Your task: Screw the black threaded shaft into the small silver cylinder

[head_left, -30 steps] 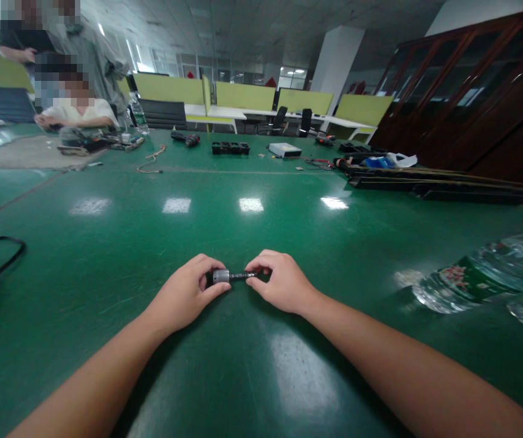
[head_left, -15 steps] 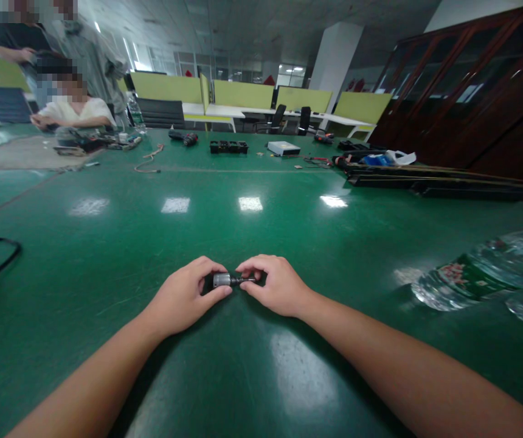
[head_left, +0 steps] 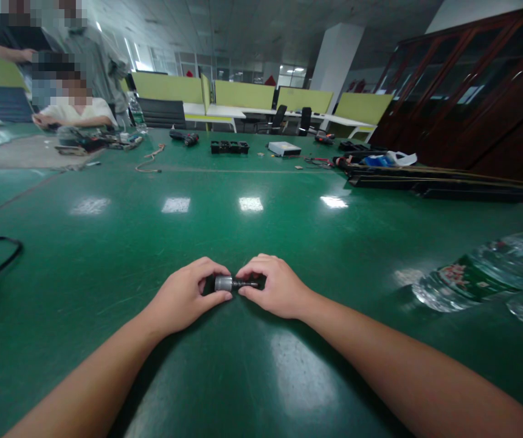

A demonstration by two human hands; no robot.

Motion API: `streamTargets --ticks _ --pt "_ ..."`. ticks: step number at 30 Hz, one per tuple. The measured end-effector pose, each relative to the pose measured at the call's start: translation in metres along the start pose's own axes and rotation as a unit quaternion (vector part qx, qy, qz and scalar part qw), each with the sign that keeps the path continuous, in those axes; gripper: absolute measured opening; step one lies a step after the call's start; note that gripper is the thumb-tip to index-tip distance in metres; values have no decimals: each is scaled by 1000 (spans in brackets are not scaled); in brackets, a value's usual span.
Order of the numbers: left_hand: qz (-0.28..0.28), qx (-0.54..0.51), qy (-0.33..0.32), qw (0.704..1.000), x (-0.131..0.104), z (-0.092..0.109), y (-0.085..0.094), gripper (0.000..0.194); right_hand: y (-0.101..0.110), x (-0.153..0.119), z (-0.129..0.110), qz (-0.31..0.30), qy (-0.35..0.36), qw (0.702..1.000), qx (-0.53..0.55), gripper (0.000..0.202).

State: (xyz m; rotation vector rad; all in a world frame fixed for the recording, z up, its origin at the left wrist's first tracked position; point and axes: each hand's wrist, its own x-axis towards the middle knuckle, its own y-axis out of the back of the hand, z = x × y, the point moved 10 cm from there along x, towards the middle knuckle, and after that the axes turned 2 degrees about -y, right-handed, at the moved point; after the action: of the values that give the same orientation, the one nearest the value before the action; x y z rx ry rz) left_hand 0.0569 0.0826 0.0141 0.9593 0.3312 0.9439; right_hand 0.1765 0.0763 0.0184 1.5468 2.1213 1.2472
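A small silver cylinder with a thin, dark ribbed shaft (head_left: 224,284) lies sideways, low over the green table, its shaft pointing right. My left hand (head_left: 188,292) curls around the silver end, with thumb below and fingers above it. From the other side, my right hand (head_left: 277,286) is closed about the dark shaft, thumb and fingertips close to it. The fingertips of the two hands are a small gap apart. Part of the shaft's tip is shaded inside my right hand.
Water bottles (head_left: 475,277) lie at the right of the green table (head_left: 225,225). A black cable (head_left: 10,243) loops in at the left. Along the far side are a power drill (head_left: 183,138), a black part (head_left: 229,147), a silver box (head_left: 284,149) and long dark strips (head_left: 426,179). People are at the far left.
The silver cylinder looks turned about its long axis, and a dark mark on it no longer shows. Both hands stay nearly in place.
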Motion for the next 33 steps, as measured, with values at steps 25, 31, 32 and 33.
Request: streamTargets --ticks 25,31,32,33 --pt "-6 16 4 1000 1 0 -1 27 -4 0 -3 -15 8 1000 -20 13" --pt "-8 6 -3 1000 1 2 -1 26 -7 -1 -5 -28 21 999 -32 15" --pt "-7 6 -3 1000 1 2 -1 26 -8 -1 -5 -30 23 999 -32 15" --pt "-6 5 -2 1000 1 2 -1 26 -8 -1 -4 -31 24 999 -33 15"
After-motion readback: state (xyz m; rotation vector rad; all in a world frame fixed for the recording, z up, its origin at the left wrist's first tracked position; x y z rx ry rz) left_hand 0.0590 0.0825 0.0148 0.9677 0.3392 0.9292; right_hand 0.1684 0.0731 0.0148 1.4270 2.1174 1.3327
